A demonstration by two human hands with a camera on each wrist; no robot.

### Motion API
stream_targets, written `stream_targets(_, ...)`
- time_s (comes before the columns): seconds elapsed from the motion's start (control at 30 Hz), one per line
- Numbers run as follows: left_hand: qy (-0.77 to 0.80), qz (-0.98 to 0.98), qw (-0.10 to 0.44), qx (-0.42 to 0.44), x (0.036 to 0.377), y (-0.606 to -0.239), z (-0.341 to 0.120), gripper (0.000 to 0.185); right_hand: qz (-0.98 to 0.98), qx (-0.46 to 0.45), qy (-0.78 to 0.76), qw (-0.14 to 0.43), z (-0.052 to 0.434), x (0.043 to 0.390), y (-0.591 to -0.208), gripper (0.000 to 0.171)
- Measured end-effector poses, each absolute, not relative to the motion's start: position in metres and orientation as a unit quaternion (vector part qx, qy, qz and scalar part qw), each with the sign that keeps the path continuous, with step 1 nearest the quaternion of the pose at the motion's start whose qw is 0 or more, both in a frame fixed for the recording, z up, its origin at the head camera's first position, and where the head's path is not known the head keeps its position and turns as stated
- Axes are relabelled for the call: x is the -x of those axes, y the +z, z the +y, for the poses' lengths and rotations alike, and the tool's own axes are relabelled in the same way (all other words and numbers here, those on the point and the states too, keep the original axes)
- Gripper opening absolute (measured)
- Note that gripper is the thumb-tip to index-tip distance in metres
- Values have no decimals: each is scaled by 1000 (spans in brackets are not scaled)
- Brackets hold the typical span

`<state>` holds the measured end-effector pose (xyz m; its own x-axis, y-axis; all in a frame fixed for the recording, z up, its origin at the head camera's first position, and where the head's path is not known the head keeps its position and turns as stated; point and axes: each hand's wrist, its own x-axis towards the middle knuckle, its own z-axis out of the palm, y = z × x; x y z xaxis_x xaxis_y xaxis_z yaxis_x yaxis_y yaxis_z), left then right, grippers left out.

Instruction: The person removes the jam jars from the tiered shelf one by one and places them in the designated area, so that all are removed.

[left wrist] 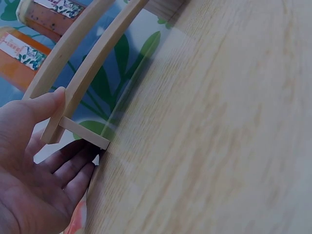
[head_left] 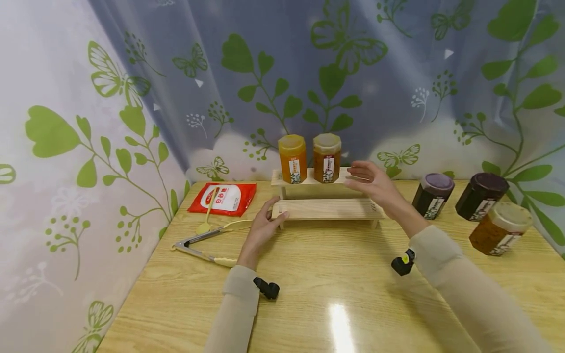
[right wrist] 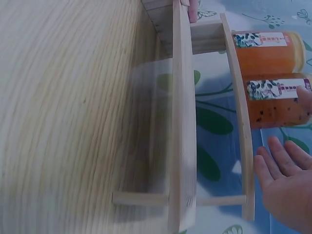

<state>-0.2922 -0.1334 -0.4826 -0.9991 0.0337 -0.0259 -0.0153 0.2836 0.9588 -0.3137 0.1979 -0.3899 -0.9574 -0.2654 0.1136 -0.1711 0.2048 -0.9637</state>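
Head view: left hand (head_left: 260, 229) steadies wooden rack (head_left: 326, 208); right hand (head_left: 372, 182) open.

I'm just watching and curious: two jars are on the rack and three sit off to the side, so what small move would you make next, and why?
Probably reach the right hand over to the nearest dark jar. That hand is open and holds nothing beside the rack, whose top step has room right of the two jars. The left hand already rests on the rack's left end.
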Motion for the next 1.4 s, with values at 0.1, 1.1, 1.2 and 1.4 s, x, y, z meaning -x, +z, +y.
stream_targets(0.1,603,798,21,-10,292,-483,-133,63,773,136,-618,42,191,316,-388,75)
stream_targets(1.1,610,792,22,-12,296,-484,-133,64,789,50,-611,-30,123,355,-382,85)
stream_targets(1.2,612,791,22,-15,297,-484,-132,64,796,50,-602,-32,125,356,-383,84)
stream_targets(1.4,613,790,23,-8,296,-486,-134,64,797,64,-601,-18,132,353,-387,82)
